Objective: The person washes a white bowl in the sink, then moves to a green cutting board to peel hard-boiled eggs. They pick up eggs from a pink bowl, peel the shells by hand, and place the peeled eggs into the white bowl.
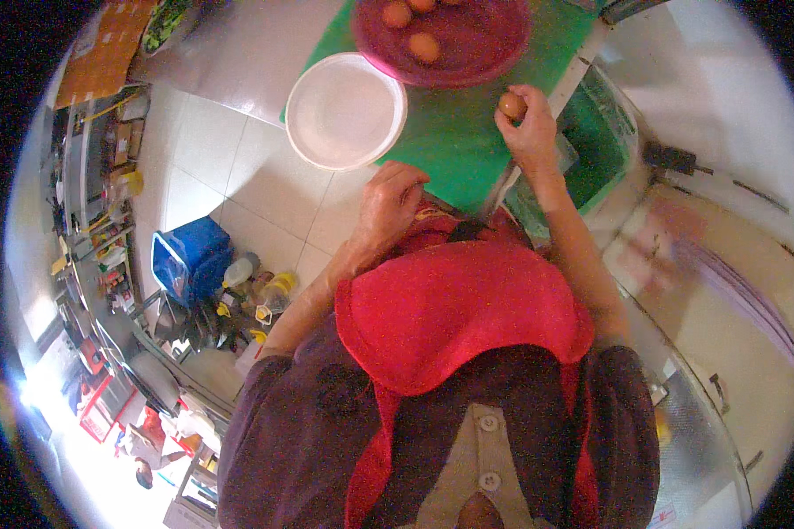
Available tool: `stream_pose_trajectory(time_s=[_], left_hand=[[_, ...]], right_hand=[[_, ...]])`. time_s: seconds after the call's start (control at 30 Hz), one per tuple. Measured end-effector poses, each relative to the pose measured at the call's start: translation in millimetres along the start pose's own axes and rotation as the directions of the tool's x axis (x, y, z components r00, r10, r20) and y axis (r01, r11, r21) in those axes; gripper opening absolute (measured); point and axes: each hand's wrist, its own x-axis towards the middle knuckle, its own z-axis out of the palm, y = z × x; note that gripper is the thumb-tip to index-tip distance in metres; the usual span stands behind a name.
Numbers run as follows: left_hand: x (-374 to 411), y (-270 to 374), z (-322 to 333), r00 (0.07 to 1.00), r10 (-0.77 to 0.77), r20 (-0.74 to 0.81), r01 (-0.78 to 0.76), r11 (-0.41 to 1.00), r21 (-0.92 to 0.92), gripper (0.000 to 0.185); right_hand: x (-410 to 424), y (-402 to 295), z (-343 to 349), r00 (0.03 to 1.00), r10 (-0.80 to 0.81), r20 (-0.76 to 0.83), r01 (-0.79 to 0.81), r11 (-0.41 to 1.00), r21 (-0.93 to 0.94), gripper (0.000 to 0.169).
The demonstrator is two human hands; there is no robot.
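Note:
My right hand (532, 129) grips a brown egg (513, 104) between thumb and fingers, over the right edge of a green cutting board (446, 142). Near the board's front edge is my left hand (394, 188), its fingers curled; whether it holds anything does not show. A round white plastic tub or lid (346, 112) overlaps the board's left edge, beyond my left hand. At the back of the board rests a pink-red basin (463, 76) with several brown eggs (424, 47) inside.
Right of the board is a clear-walled container with a green interior (589, 139). A metal worktop (238, 59) extends left, with a cardboard box (102, 53) beyond. On the tiled floor stands a blue bin (205, 254) beside several bottles. Another person (149, 440) is far off at lower left.

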Motion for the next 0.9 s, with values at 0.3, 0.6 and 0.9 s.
stream_pose_trajectory(time_s=[0.3, 0.6, 0.9], left_hand=[[6.9, 0.5, -1.2, 0.999, -0.025, 0.024, 0.025, 1.000, -0.006, 0.010], [3.1, 16.7, 4.3, 0.992, -0.122, 0.030, 0.119, 0.990, 0.074, 0.010], [4.8, 32.5, 19.4, 0.991, -0.111, 0.081, 0.100, 0.987, 0.124, 0.009]], right_hand=[[3.8, -4.6, -6.8, 0.999, -0.039, 0.011, 0.040, 0.991, -0.125, 0.045], [8.1, 0.8, -8.6, 0.964, -0.265, -0.021, 0.263, 0.963, -0.063, 0.039], [18.7, 14.1, -10.4, 0.939, -0.336, 0.067, 0.342, 0.905, -0.251, 0.030]])
